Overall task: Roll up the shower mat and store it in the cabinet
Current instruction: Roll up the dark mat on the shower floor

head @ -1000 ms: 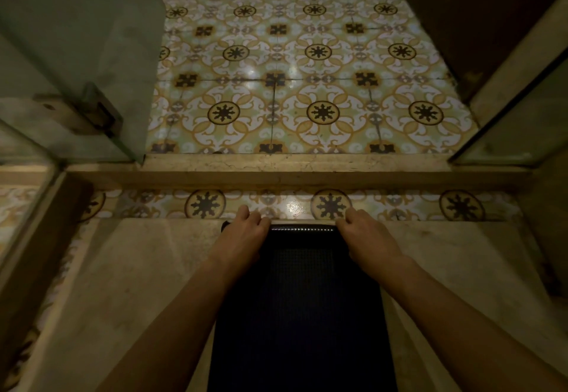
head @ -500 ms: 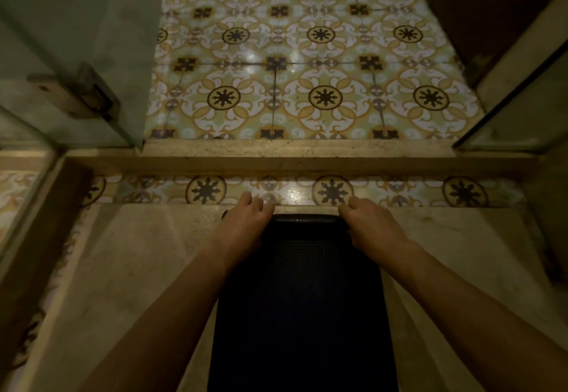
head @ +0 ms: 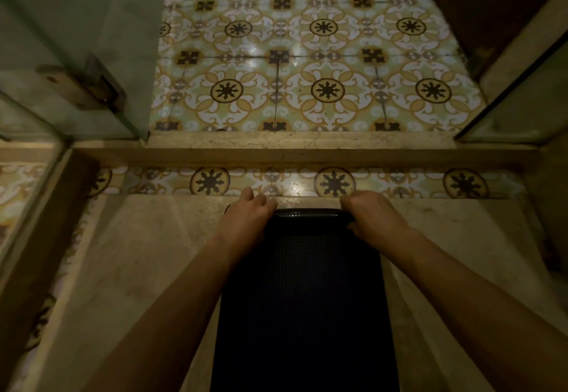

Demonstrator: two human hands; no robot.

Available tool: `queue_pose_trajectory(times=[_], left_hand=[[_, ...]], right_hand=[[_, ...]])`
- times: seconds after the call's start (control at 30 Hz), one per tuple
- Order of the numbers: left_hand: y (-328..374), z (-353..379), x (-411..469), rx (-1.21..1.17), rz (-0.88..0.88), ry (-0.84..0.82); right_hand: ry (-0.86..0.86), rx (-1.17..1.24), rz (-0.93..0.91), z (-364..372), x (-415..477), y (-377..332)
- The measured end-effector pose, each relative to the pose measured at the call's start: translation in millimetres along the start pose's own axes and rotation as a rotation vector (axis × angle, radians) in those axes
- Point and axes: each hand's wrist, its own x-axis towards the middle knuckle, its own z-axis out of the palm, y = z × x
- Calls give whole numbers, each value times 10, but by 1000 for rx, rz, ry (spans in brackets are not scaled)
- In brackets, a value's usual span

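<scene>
A dark, finely textured shower mat [head: 304,299] lies lengthwise on the beige stone shower floor, running from the bottom of the view up to its far edge. That far edge is curled up into a small roll. My left hand [head: 246,219] grips the roll's left corner. My right hand [head: 375,216] grips its right corner, fingers wrapped over the curl. No cabinet is in view.
A low stone threshold [head: 301,148] crosses the view beyond the mat, with patterned floor tiles [head: 319,53] past it. A glass door with a metal hinge [head: 95,87] stands at the left, a glass panel [head: 528,99] at the right. Dark wood [head: 479,7] fills the upper right.
Both hands have lifted the mat's far edge and curled it over toward me, so a small roll has formed where it lay flat.
</scene>
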Motion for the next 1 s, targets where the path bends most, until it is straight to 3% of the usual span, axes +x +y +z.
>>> queue_pose_trajectory(times=[0.4,0.63,0.83,1.0], left_hand=[[38,-94,10,-20,-21,-21],[-37,-43,-63,-41,22,-72],[25,-107,-17,-76,-54,-19],[-47,-201,-27,-125,-109,-144]], right_hand=[[-35,48,93,-6,-16,21],[-64,45,36,49,-120,0],[-52,50,74,29,-111,-33],[-66,50,44,45,-137,-59]])
